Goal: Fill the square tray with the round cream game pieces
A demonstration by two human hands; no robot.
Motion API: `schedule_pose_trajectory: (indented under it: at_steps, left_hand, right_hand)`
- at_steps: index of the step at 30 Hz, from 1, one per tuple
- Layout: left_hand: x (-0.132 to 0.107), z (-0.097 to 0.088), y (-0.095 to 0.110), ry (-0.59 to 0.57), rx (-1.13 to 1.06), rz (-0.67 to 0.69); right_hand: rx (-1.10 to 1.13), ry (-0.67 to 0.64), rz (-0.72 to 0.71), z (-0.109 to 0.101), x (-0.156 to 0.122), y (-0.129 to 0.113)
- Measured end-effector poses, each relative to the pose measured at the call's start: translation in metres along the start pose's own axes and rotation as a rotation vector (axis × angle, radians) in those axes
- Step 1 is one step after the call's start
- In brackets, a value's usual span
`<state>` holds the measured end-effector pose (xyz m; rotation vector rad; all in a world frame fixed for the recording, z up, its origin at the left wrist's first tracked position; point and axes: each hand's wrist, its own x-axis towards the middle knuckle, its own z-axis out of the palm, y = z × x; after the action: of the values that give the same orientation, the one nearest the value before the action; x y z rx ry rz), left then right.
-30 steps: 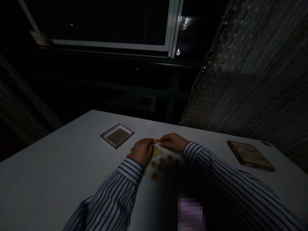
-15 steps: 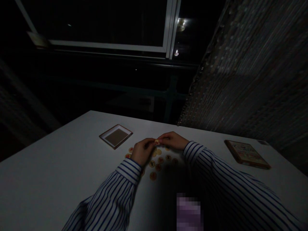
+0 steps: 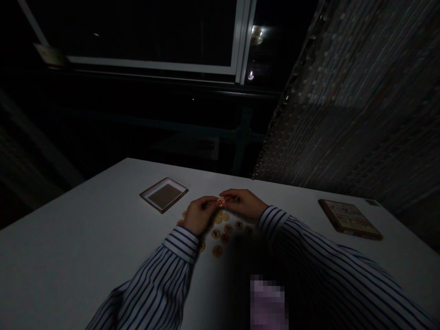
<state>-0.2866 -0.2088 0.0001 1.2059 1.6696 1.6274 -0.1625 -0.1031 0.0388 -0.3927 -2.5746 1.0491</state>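
A round xiangqi piece (image 3: pixel 221 201) with a red character faces me, pinched between the fingertips of both hands. My left hand (image 3: pixel 198 215) closes on its left edge, and my right hand (image 3: pixel 246 203) grips the right edge. Below them several loose pieces lie scattered on the table, among them a black-marked piece (image 3: pixel 215 233), a red-marked piece (image 3: pixel 228 228) and a plain-faced piece (image 3: pixel 225 217). Some pieces are partly hidden by my left hand and wrist, and others sit in the dark shadow under my right arm.
The white table (image 3: pixel 120 220) is dimly lit. An open shallow box part (image 3: pixel 164 195) lies left of my hands. To the right is a flat box with a printed cover (image 3: pixel 350 219). Behind stand a window frame (image 3: pixel 151 64) and a bead curtain (image 3: pixel 343 101).
The held piece has turned so its red character shows more plainly. Both hands remain on it. The whole view has shifted slightly.
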Motion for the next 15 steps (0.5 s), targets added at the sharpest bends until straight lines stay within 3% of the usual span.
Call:
schedule_pose_trajectory:
  at_steps: [4,9,15]
  left_hand:
    - [0.0,-0.001,-0.002,0.002,-0.003,-0.004]
    - [0.001,-0.002,-0.007,-0.034,0.05,0.01]
    - [0.002,-0.013,-0.006,0.013,0.474,0.139]
  right_hand:
    - [-0.285,-0.01,-0.093,0.0,-0.002,-0.009]
    - [-0.437,-0.043,-0.119,0.0,-0.003,-0.01]
    - [-0.589,-0.033,-0.012,-0.005,-0.007,-0.004]
